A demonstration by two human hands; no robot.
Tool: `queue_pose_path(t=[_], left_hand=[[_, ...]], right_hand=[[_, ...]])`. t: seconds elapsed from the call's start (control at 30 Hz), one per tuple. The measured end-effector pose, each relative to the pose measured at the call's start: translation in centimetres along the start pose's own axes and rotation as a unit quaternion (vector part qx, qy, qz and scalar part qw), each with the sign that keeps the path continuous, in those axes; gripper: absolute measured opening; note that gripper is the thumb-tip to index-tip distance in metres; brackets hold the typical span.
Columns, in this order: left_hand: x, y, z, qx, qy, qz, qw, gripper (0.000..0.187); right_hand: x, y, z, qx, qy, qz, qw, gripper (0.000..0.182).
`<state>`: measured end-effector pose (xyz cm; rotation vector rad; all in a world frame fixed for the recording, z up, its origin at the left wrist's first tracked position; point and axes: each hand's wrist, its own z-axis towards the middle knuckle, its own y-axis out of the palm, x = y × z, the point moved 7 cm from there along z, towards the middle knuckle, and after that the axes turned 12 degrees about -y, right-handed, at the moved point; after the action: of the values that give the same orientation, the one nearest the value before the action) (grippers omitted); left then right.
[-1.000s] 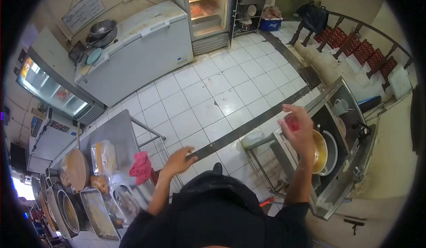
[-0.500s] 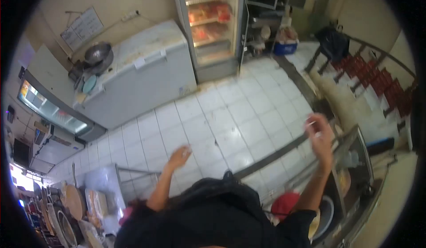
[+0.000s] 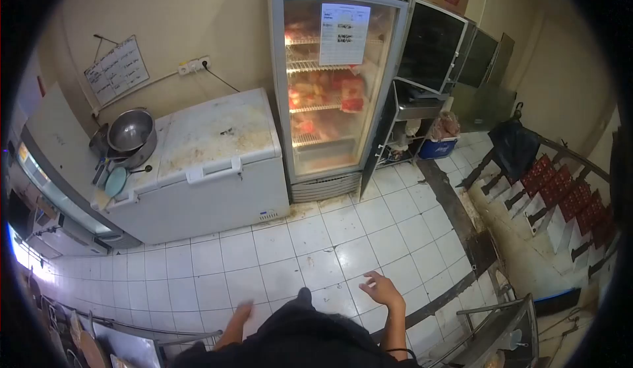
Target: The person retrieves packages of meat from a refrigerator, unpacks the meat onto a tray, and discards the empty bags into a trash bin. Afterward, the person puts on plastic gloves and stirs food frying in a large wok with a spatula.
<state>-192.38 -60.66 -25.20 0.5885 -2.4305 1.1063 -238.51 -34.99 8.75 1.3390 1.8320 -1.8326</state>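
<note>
Hands: my left hand (image 3: 241, 313) blurring, grip unreadable; my right hand (image 3: 380, 289) spreading wide, empty | risk: slipping, I'm judging, on the stained floor tiles (image 3: 316, 256) near the chest freezer (image 3: 198, 170).

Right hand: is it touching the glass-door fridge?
Apart. The head view shows the right hand open in mid-air over white floor tiles, with several rows of tiles between it and the glass-door fridge.

floor tiles (image 3: 316, 236): white | chest freezer (image 3: 217, 170): white, brown-stained | crates (image 3: 560, 190): red
</note>
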Motion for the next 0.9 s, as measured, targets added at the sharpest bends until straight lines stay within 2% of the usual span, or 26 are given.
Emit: queue_pose_path(t=[0.03, 0.07, 0.1, 0.13, 0.17, 0.2, 0.23, 0.27, 0.3, 0.33, 0.37, 0.4, 0.43, 0.47, 0.57, 0.67, 0.77, 0.87, 0.9], left_hand=[[2.3, 0.6, 7.4, -0.149, -0.098, -0.161, 0.971, 0.052], [12.4, -0.6, 10.2, -0.147, -0.036, -0.056, 0.987, 0.052], [21.2, -1.7, 15.8, -0.032, 0.095, 0.051, 0.994, 0.052], [33.7, -6.3, 13.0, 0.048, 0.156, 0.084, 0.983, 0.053], [40.4, -7.4, 19.1, 0.059, 0.192, 0.059, 0.978, 0.055], [50.0, -11.8, 16.4, 0.095, 0.219, -0.036, 0.97, 0.055], [58.7, -15.6, 17.9, 0.103, 0.274, -0.044, 0.955, 0.055], [65.9, -19.7, 17.0, 0.145, 0.345, -0.179, 0.91, 0.036], [72.9, -23.3, 17.1, 0.083, 0.402, -0.259, 0.874, 0.033], [78.8, -27.1, 17.2, 0.061, 0.352, -0.289, 0.888, 0.027], [82.9, -30.9, 15.4, 0.108, 0.386, -0.356, 0.844, 0.027], [86.2, -33.5, 18.4, 0.118, 0.339, -0.465, 0.809, 0.034], [89.7, -35.3, 18.3, 0.067, 0.348, -0.479, 0.803, 0.04], [91.6, -36.0, 18.3, 0.015, 0.35, -0.491, 0.798, 0.046], [95.3, -36.9, 21.3, 0.178, 0.299, -0.46, 0.817, 0.053], [94.8, -36.0, 21.0, 0.245, 0.314, -0.464, 0.791, 0.058], [94.3, -35.9, 24.2, 0.176, 0.386, -0.473, 0.773, 0.063], [92.1, -34.1, 20.7, 0.33, 0.379, -0.362, 0.785, 0.06], [91.0, -33.1, 17.2, 0.345, 0.411, -0.349, 0.768, 0.058]], right_hand=[[0.5, 0.1, 0.8, -0.015, 0.014, -0.01, 1.0, 0.05], [1.1, -0.4, 1.9, -0.029, 0.026, -0.024, 0.999, 0.051], [1.4, -1.4, 3.1, -0.042, 0.039, -0.039, 0.998, 0.053], [0.5, -2.8, 4.1, -0.028, 0.031, -0.045, 0.998, 0.053], [0.0, -4.1, 4.7, -0.007, 0.038, -0.03, 0.999, 0.053], [-0.5, -5.6, 5.6, 0.015, 0.042, -0.016, 0.999, 0.052], [-0.9, -7.3, 7.2, 0.042, 0.042, -0.004, 0.998, 0.052], [-0.1, -8.3, 8.3, 0.06, 0.067, 0.013, 0.996, 0.049], [1.1, -9.2, 9.4, 0.089, 0.048, -0.014, 0.995, 0.051], [3.0, -9.4, 10.4, 0.101, 0.048, -0.019, 0.994, 0.051], [4.8, -9.7, 11.4, 0.109, 0.05, -0.025, 0.993, 0.051], [6.2, -9.8, 12.5, 0.1, 0.074, -0.038, 0.991, 0.053], [7.4, -9.8, 13.4, 0.086, 0.1, -0.049, 0.99, 0.054], [9.0, -9.7, 14.5, 0.076, 0.106, -0.052, 0.99, 0.058], [10.7, -11.0, 17.5, 0.042, 0.153, -0.033, 0.987, 0.059], [10.2, -13.5, 20.2, 0.064, 0.174, -0.021, 0.982, 0.058], [11.2, -15.2, 22.2, 0.088, 0.164, -0.009, 0.982, 0.056], [9.9, -17.5, 25.8, 0.094, 0.118, -0.029, 0.988, 0.048], [8.8, -18.4, 26.8, 0.13, 0.095, -0.017, 0.987, 0.045]])
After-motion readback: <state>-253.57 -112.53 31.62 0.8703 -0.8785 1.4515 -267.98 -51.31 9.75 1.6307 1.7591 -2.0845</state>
